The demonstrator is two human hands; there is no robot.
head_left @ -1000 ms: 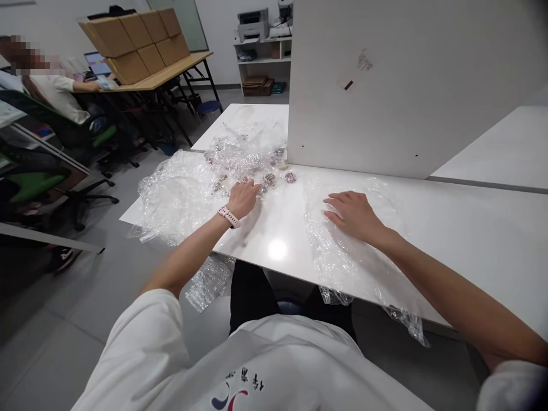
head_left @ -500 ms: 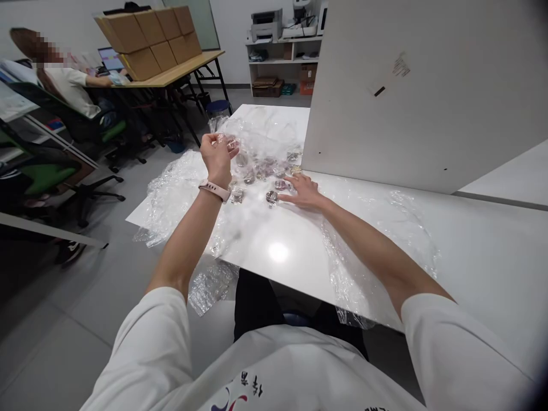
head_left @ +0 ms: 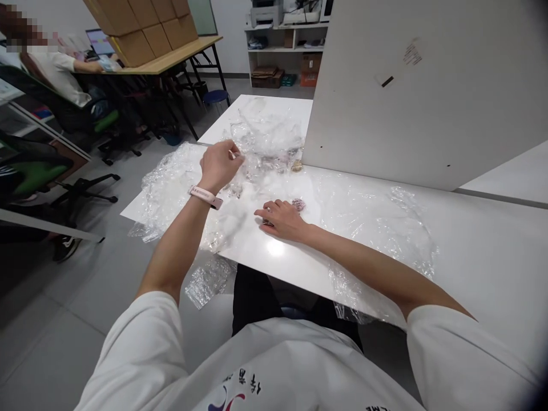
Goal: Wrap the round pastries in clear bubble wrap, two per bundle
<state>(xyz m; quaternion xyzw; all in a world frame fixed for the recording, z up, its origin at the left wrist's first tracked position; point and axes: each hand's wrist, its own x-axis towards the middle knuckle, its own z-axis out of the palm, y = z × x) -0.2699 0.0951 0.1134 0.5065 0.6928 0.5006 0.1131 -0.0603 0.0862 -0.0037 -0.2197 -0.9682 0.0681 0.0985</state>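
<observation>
My left hand (head_left: 219,165) is raised above the heap of clear plastic film (head_left: 265,131), thumb and fingers pinched together. What sits in the pinch, if anything, is too small to make out. My right hand (head_left: 283,220) lies low on the white table (head_left: 252,240), its fingers curled over a small dark wrapped item (head_left: 268,219), mostly hidden by the hand. Just behind its knuckles lies a small pink checkered item (head_left: 298,204). A small yellowish packet (head_left: 296,165) and several blurred small pieces rest farther back, among the film.
Crumpled film (head_left: 165,185) spreads over the table's left side, and more hangs off its front edge. An upright white panel (head_left: 411,108) stands on the right. Beyond are stacked cardboard boxes (head_left: 156,43), a blue stool (head_left: 216,97) and a seated person (head_left: 60,74).
My right hand has come toward me and slightly left, with small items now under and beside it. My left hand has shifted slightly right and down; the reddish piece at its fingers no longer shows.
</observation>
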